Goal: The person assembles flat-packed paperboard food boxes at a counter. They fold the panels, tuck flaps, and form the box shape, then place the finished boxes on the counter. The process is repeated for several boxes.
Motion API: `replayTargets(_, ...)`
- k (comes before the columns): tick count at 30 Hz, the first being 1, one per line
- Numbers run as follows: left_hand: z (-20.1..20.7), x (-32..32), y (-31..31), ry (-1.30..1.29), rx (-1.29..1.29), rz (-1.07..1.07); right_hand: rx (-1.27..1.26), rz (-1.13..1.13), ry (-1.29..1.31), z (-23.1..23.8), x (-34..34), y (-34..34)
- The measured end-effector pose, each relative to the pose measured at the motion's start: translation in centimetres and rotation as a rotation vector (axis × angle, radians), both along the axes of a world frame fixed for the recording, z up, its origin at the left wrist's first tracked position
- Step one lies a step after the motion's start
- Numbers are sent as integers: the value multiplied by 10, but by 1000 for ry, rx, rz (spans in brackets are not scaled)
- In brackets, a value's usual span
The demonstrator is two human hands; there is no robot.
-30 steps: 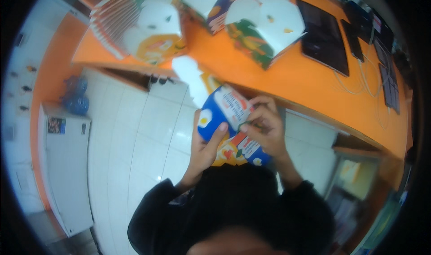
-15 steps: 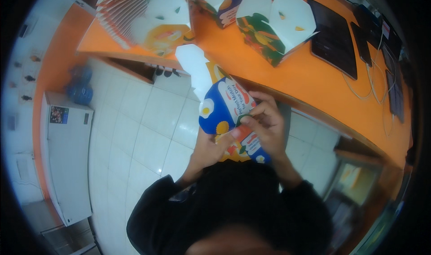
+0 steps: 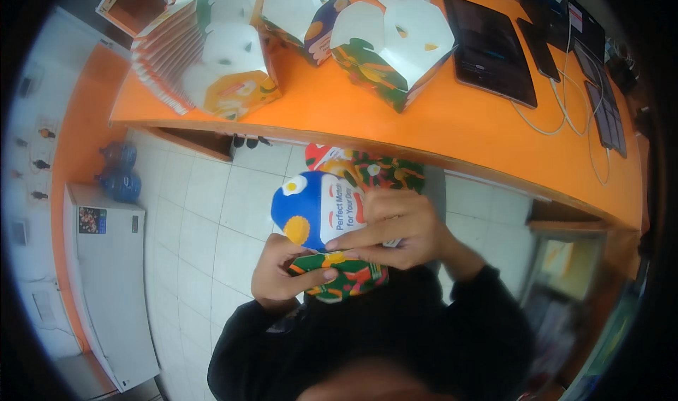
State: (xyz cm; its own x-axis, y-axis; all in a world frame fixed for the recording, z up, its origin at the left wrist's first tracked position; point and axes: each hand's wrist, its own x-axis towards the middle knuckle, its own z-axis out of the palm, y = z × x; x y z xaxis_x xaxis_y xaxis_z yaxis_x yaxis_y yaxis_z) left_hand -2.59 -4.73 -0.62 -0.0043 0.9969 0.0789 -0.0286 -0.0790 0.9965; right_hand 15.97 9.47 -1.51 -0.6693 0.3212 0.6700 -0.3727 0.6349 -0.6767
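Note:
Between my hands, in front of the table edge, is a printed paper food box, only partly formed. One blue panel with an egg picture faces up, and green patterned panels show below it and behind it. My left hand grips the near left corner, its thumb lying over a green panel. Closed on the right side, my right hand has its fingers across the blue panel's printed white patch and covers part of it. The underside of the box is hidden.
On the orange table stand several opened paper boxes with white insides. A fanned stack of flat box blanks leans at the left. To the right lie a tablet, phones and white cables. A white fridge stands at far left.
The box has turned in my hands and come nearer to me; its white inner flap no longer shows. My right hand has shifted over the printed patch. The table appears further left in view.

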Motion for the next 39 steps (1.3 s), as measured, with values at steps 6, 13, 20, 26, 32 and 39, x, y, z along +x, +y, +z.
replayTargets(6,-27,-2,2,-848,-92,-215,-91,-265,52,-1,4,-8)
replayTargets(13,-58,7,3,-1213,-250,-21,-176,-478,-8,-28,10,-2)
replayTargets(20,-53,3,13,-552,-329,-46,-44,-363,-80,-40,13,4)
replayTargets(26,-56,7,21,-649,-442,20,6,-262,-118,-39,15,12)
replayTargets(32,-64,24,27,-951,-531,89,-158,-227,-143,-36,18,18)
replayTargets(39,-59,32,34,-1012,-495,65,-266,-173,-145,-38,21,24)
